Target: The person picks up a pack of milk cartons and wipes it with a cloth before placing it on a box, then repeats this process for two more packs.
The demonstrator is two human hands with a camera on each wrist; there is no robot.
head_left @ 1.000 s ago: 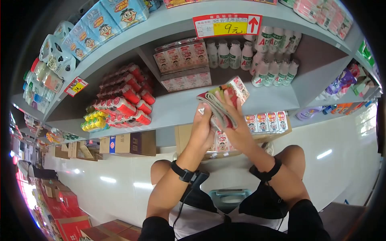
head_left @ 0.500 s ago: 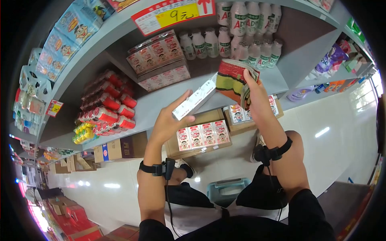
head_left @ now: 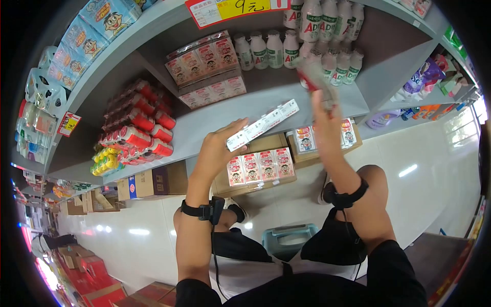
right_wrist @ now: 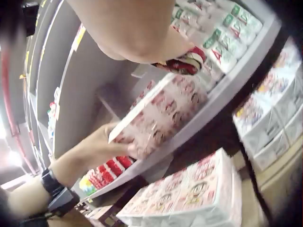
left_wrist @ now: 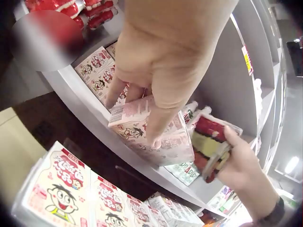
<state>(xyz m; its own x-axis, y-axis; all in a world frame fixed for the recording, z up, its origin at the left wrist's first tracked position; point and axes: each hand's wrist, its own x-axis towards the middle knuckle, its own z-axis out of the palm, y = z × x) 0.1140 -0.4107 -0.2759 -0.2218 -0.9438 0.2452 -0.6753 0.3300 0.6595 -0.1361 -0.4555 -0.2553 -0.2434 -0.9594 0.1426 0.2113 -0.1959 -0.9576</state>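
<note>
My left hand (head_left: 217,148) grips one end of a shrink-wrapped pack of small milk cartons (head_left: 263,125), thumb on one side and fingers on the other. The pack's narrow white face is turned up in the head view; the left wrist view shows its pink printed side (left_wrist: 137,135). To the right, my right hand (head_left: 327,123) holds a folded cloth (head_left: 318,82), blurred in the head view. Red, olive and dark bands show on the cloth (left_wrist: 208,142) in the left wrist view, with the thumb over it. Cloth and pack are apart in the head view.
More carton packs stand on the grey shelf (head_left: 207,66), beside white bottles (head_left: 273,48) and red bottle packs (head_left: 138,133). Below the shelf edge, open cardboard boxes hold further packs (head_left: 261,168). A price sign (head_left: 215,11) hangs above. A teal bin (head_left: 289,240) stands between the knees.
One second ago both hands were together with the cloth against the pack. They separated, the left going left with the pack, the right going right with the cloth, which has since swung and blurred.
</note>
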